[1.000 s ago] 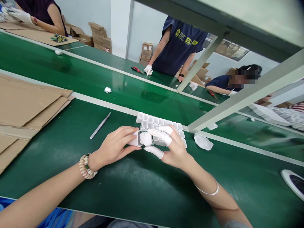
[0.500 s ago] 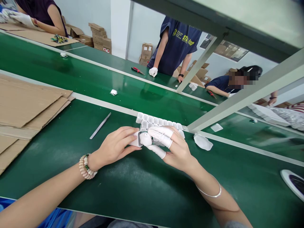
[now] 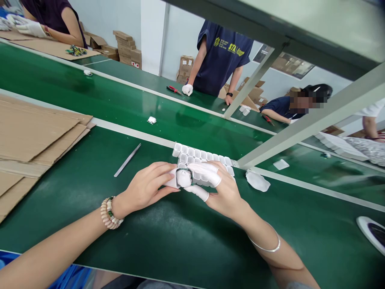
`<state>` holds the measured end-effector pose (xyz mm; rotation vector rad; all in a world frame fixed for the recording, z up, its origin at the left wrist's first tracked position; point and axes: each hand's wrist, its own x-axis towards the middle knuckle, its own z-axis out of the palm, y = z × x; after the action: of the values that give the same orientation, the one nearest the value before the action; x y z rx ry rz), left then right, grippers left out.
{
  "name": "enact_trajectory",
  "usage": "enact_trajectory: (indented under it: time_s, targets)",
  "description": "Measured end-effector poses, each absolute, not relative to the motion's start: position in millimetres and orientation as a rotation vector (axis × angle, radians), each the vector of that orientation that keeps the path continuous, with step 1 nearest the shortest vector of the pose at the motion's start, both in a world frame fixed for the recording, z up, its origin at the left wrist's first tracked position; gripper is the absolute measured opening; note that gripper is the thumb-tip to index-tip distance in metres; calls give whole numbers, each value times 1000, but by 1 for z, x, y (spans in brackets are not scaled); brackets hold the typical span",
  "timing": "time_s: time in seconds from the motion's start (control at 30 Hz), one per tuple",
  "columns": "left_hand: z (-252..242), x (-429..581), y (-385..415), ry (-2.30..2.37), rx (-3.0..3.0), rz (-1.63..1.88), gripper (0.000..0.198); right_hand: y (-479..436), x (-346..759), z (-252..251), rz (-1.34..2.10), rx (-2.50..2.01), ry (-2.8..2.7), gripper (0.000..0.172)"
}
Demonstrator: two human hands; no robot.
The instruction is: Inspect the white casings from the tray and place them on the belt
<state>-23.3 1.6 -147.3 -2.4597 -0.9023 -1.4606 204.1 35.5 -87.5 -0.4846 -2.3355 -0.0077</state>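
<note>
My left hand (image 3: 148, 182) is closed around a small white square-sided plastic housing (image 3: 172, 179), its mouth facing right. At that mouth sits a circuit board with a rounded white piece (image 3: 184, 178) on its face and a dark green edge. My right hand (image 3: 224, 190), with white finger cots on several fingers, has fingertips pinched on the board's top and bottom edges. How far the board is inside the housing I cannot tell. Just behind both hands stand rows of similar white housings (image 3: 197, 153), partly hidden by my right fingers.
Tweezers (image 3: 127, 159) lie left of the hands. Flattened cardboard (image 3: 36, 132) covers the table's left side, and a flat white piece (image 3: 258, 180) lies at right. Beyond a pale rail runs a green conveyor belt (image 3: 120, 104) carrying a board (image 3: 152, 120). A slanted post (image 3: 288, 132) rises at right; co-workers are opposite.
The board has turned to face me more squarely against the housing's mouth, and my right fingers have shifted to its edges. Pieces on the belt have moved right. A co-worker's gloved hand moved slightly left.
</note>
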Motion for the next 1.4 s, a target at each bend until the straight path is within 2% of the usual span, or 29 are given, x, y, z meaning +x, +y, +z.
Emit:
enact_trajectory:
  time_s: [0.23, 0.4, 0.5, 0.73, 0.83, 0.97, 1.07, 1.17, 1.27, 1.33, 1.4]
  targets:
    - [-148, -23, -1, -967, -2415, -1521, 40, 35, 197, -91, -46, -390, -2211, 40]
    - [-148, -22, -2, -1028, -2370, -1625, 41, 38, 195, -100, 54, -308, -2220, 52]
    - [-147, -21, -3, -1028, -2369, -1634, 39, 38, 193, -107, 116, -302, -2300, 54]
    - [-149, -19, -4, -1024, -2363, -1609, 38, 34, 185, -120, 257, -351, -2250, 45]
    - [-153, -14, -4, -1029, -2412, -1643, 36, 32, 182, -127, 289, -390, -2122, 36]
    - [-158, -10, -4, -1068, -2444, -1715, 43, 29, 178, -131, 425, -565, -1964, 15]
    - [-161, -11, -2, -1184, -2473, -1701, 56, 38, 179, -123, 554, -740, -1880, 10]
    - [-165, -16, 9, -1396, -2450, -1665, 55, 72, 188, -112, 524, -908, -1845, 17]
    - [-175, -20, 40, -1508, -2453, -1637, 50, 131, 200, -102, 347, -1131, -1912, 25]
    - [-185, -21, 69, -1557, -2554, -1636, 56, 173, 207, -100, 231, -1415, -1990, 33]
    - [-195, -18, 97, -1715, -2672, -1670, 72, 206, 212, -104, 133, -1647, -2046, 34]
